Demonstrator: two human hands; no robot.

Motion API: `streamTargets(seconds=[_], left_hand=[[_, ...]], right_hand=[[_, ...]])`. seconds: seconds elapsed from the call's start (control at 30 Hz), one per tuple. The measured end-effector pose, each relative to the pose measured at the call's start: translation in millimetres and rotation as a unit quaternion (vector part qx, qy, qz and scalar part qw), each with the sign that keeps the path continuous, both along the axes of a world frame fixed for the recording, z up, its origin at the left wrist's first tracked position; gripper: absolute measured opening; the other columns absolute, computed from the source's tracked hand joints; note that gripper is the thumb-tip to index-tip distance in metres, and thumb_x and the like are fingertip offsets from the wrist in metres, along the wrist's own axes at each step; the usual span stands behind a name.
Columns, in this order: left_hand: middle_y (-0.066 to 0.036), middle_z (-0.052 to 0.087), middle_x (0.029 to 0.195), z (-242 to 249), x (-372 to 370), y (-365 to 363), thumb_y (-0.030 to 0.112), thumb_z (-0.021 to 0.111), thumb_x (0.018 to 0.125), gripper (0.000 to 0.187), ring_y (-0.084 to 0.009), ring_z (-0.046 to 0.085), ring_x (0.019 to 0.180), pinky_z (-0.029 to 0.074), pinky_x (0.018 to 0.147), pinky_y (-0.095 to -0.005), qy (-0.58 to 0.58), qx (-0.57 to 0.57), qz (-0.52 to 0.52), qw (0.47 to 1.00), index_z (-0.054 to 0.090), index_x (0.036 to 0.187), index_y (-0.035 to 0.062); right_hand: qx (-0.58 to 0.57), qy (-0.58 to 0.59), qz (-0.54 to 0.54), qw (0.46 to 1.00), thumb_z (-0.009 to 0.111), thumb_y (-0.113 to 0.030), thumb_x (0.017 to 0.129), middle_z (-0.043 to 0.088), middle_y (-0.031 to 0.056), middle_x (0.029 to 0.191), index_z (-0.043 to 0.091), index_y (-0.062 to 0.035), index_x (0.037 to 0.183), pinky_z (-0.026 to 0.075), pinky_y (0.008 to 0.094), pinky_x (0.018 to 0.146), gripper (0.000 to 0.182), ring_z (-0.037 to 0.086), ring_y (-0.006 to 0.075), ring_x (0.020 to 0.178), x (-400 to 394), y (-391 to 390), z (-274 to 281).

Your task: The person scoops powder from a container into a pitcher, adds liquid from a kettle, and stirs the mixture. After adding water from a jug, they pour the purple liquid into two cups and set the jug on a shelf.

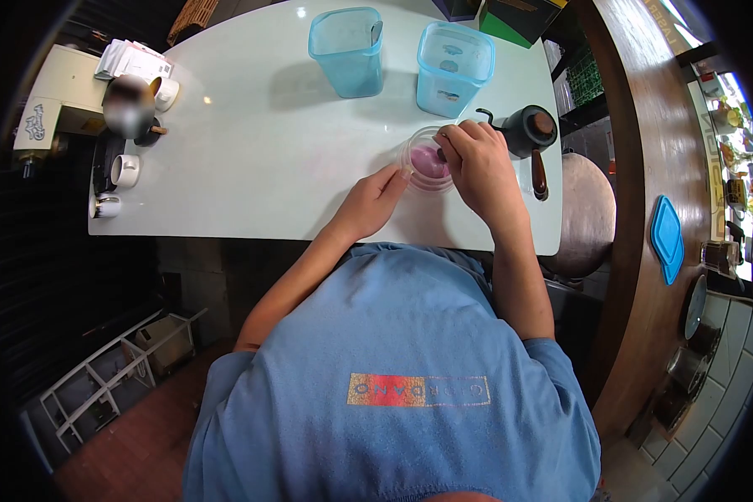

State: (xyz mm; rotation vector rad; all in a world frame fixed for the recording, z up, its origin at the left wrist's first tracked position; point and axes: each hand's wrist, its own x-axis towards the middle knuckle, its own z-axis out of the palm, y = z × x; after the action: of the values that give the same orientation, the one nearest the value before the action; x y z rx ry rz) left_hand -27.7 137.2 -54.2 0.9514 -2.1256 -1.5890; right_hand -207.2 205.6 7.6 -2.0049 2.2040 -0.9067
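A clear round container [418,178] with pink contents [427,161] stands on the white table [251,167]. My left hand [374,199] holds its left rim, with thumb and fingers closed on it. Over the container's right side is my right hand [479,167], its fingers pinched round something dark and small that reaches down to the pink contents; most of that item is hidden by the fingers. Just right of my right hand sits a black kettle [523,132] with a thin spout and a brown handle.
Two open blue translucent containers [345,63] [454,75] stand at the back. Mugs [126,171], papers [134,60] and a machine [63,92] line the left end. Blue lids [667,238] lie on the wooden counter [644,318] at right, beside a round stool [584,213].
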Motion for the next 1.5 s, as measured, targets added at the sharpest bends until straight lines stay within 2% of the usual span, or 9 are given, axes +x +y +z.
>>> streamTargets(seconds=[0.2, 0.5, 0.57, 0.7, 0.8, 1.0, 1.07, 1.3, 1.5], left_hand=[[-0.003, 0.052, 0.077, 8, 1, -2, 0.034, 0.04, 0.1, 0.036, -0.012, 0.048, 0.075, 0.041, 0.073, -0.026, -0.041, 0.03, -0.016, 0.999, 0.056, 0.096, 0.0016], [-0.013, 0.051, 0.067, -5, 0, -1, 0.034, 0.044, 0.098, 0.035, -0.0199, 0.045, 0.061, 0.041, 0.062, -0.0328, 0.004, 0.003, 0.005, 1.0, 0.053, 0.092, 0.0011], [-0.002, 0.048, 0.073, 1, 1, -2, 0.032, 0.039, 0.1, 0.035, -0.0114, 0.045, 0.071, 0.04, 0.07, -0.0261, -0.033, 0.016, -0.015, 0.999, 0.052, 0.088, 0.0014], [-0.002, 0.047, 0.071, 1, 1, -2, 0.031, 0.039, 0.1, 0.034, -0.0114, 0.044, 0.07, 0.04, 0.069, -0.0266, -0.031, 0.018, -0.025, 0.999, 0.051, 0.086, 0.0017], [-0.013, 0.049, 0.065, -7, 0, -3, 0.034, 0.043, 0.099, 0.037, -0.0191, 0.043, 0.06, 0.04, 0.06, -0.0325, 0.01, 0.002, -0.006, 1.0, 0.051, 0.087, 0.0005], [-0.009, 0.049, 0.066, -12, 1, -3, 0.034, 0.042, 0.099, 0.038, -0.0157, 0.042, 0.063, 0.039, 0.061, -0.0306, 0.026, 0.016, -0.007, 0.999, 0.052, 0.086, 0.0004], [0.002, 0.044, 0.074, -10, 2, -2, 0.031, 0.041, 0.101, 0.031, -0.0073, 0.041, 0.07, 0.038, 0.067, -0.0235, 0.031, 0.089, -0.017, 0.995, 0.052, 0.089, 0.0042], [0.003, 0.042, 0.075, -14, 13, 2, 0.033, 0.04, 0.101, 0.032, -0.0068, 0.039, 0.068, 0.037, 0.065, -0.0219, 0.073, 0.105, 0.036, 0.991, 0.051, 0.089, 0.0053], [0.001, 0.042, 0.07, -13, 43, 1, 0.032, 0.04, 0.101, 0.034, -0.0084, 0.038, 0.066, 0.035, 0.063, -0.023, 0.095, 0.12, 0.09, 0.984, 0.051, 0.087, 0.0022]], right_hand=[[-0.023, -0.065, 0.05, 0.996, 0.056, -0.014, 0.088, 0.062, 0.0111, 0.086, 0.061, -0.0025, 0.087, 0.042, 0.0398, 0.08, 0.013, 0.055, 0.0304, 0.084, 2, -2, -7], [-0.008, -0.076, 0.023, 0.997, 0.055, -0.014, 0.089, 0.061, 0.0128, 0.085, 0.06, -0.0023, 0.09, 0.042, 0.0415, 0.08, 0.013, 0.056, 0.0323, 0.085, -8, 0, -10], [-0.016, -0.084, 0.022, 0.996, 0.055, -0.014, 0.089, 0.061, 0.0128, 0.085, 0.06, -0.0023, 0.09, 0.042, 0.0414, 0.08, 0.013, 0.056, 0.0324, 0.085, -10, -1, -16], [-0.031, -0.104, 0.002, 0.994, 0.058, -0.013, 0.088, 0.061, 0.0125, 0.086, 0.059, -0.0028, 0.09, 0.042, 0.0402, 0.079, 0.011, 0.056, 0.0319, 0.086, -11, -3, -17], [-0.039, -0.085, -0.011, 0.996, 0.061, -0.013, 0.086, 0.061, 0.0113, 0.086, 0.059, -0.0035, 0.093, 0.043, 0.0392, 0.078, 0.012, 0.057, 0.03, 0.085, -13, -4, -21], [-0.069, -0.054, -0.038, 0.995, 0.064, -0.015, 0.084, 0.06, 0.0093, 0.086, 0.059, -0.0047, 0.102, 0.043, 0.0382, 0.078, 0.021, 0.058, 0.0269, 0.084, -13, -7, -24], [-0.066, -0.051, -0.038, 0.996, 0.064, -0.015, 0.083, 0.06, 0.0097, 0.086, 0.059, -0.0048, 0.104, 0.043, 0.0382, 0.077, 0.023, 0.058, 0.0271, 0.083, -14, -7, -24], [-0.084, -0.072, -0.065, 0.992, 0.068, -0.019, 0.083, 0.059, 0.0107, 0.084, 0.061, -0.0043, 0.104, 0.044, 0.0376, 0.072, 0.027, 0.058, 0.0262, 0.079, -6, -9, -3], [-0.128, -0.163, -0.034, 0.978, 0.069, -0.017, 0.081, 0.058, 0.0067, 0.066, 0.06, -0.0001, 0.106, 0.043, 0.0295, 0.049, 0.032, 0.051, 0.0193, 0.048, 13, -46, 24]])
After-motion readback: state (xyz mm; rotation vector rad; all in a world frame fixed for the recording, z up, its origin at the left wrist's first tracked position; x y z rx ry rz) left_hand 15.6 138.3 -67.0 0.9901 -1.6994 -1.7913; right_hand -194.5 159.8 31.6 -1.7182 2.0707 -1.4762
